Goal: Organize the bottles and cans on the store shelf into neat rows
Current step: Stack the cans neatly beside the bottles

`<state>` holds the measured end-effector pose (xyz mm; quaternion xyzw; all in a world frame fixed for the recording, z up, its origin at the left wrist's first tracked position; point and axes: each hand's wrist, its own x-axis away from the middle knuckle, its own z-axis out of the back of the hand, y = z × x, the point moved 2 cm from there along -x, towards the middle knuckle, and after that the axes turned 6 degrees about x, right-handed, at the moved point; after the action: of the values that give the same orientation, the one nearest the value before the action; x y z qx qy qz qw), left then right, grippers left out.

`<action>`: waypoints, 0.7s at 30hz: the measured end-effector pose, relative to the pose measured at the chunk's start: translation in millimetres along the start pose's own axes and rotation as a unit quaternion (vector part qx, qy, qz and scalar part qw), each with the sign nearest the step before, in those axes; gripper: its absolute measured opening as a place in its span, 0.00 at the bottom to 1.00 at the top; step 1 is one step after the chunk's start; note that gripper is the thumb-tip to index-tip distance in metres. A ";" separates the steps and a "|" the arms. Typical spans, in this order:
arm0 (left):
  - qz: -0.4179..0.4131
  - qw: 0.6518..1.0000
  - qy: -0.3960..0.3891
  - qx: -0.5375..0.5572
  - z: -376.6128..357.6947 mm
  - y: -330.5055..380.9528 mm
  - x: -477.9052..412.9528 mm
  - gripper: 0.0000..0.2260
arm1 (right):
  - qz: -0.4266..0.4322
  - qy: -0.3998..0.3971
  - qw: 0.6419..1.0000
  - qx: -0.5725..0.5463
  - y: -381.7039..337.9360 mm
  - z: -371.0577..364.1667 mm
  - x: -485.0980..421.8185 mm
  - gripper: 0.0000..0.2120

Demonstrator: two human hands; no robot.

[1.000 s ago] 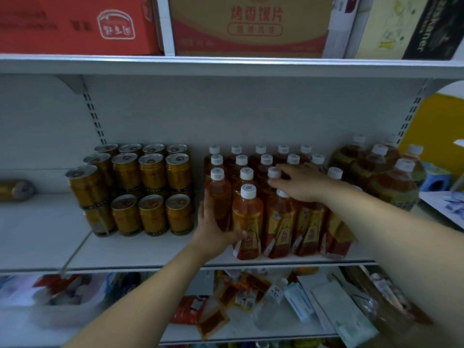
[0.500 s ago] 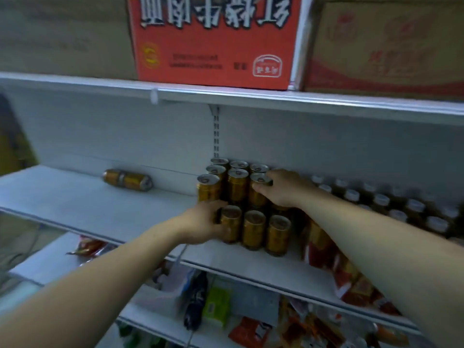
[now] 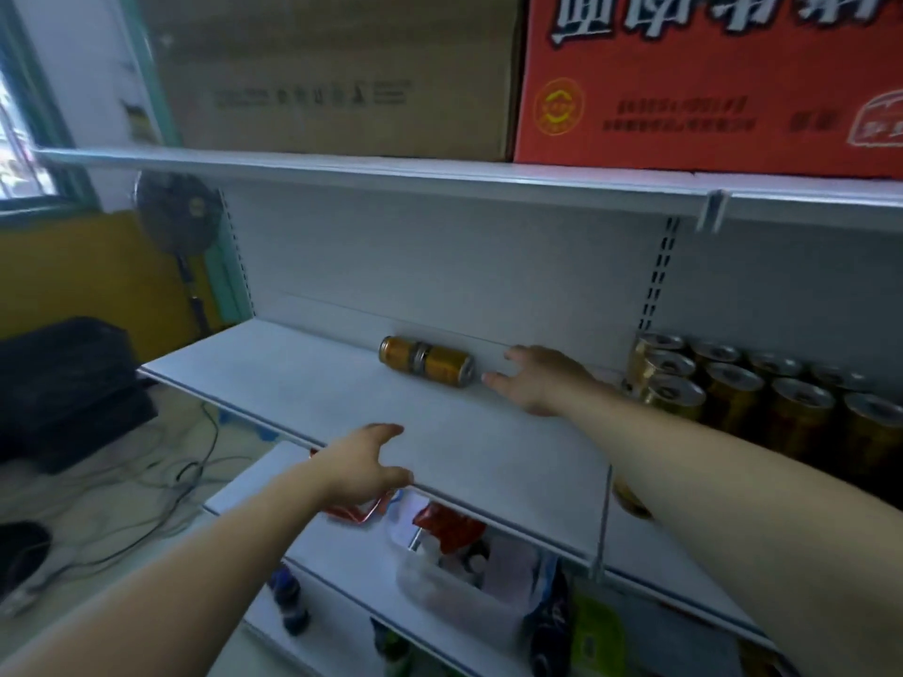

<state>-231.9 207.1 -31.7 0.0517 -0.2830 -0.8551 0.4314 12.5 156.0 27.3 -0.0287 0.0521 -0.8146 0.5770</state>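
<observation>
Two golden cans [image 3: 426, 361] lie on their sides, end to end, near the back of the white shelf [image 3: 303, 383]. My right hand [image 3: 540, 378] hovers open just right of them, fingers spread, a small gap from the nearer can. My left hand [image 3: 364, 464] is open at the shelf's front edge, holding nothing. Several upright golden cans [image 3: 733, 393] stand stacked in rows at the right, behind my right forearm. No bottles are in view.
An upper shelf carries a brown carton [image 3: 337, 75] and a red carton [image 3: 708, 80]. The lower shelf holds snack packets and a clear tub [image 3: 454, 574]. A black fan [image 3: 178, 212], cables and a dark box stand at the left on the floor.
The view has swung left, away from the bottles. Both hands left the stacked cans; my right hand moved left toward the two lying cans, my left hand dropped to the shelf's front edge.
</observation>
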 end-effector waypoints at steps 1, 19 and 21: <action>0.002 1.000 0.005 0.002 4.9 -9.7 -6.8 0.33 | 0.001 -0.002 1.000 0.009 -8.5 -5.0 -9.9 0.35; 0.005 0.998 0.037 -0.053 49.5 -100.8 -233.0 0.38 | -0.006 -0.042 0.997 0.067 -48.4 -126.0 -204.3 0.45; -0.017 0.996 0.049 -0.074 53.8 -101.0 -257.2 0.39 | -0.038 -0.014 0.997 0.068 -50.4 -136.5 -203.2 0.45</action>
<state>-161.3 475.2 -80.2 0.0666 -0.1961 -0.8775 0.4325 18.3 371.3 -99.5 -0.0026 -0.0121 -0.8372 0.5467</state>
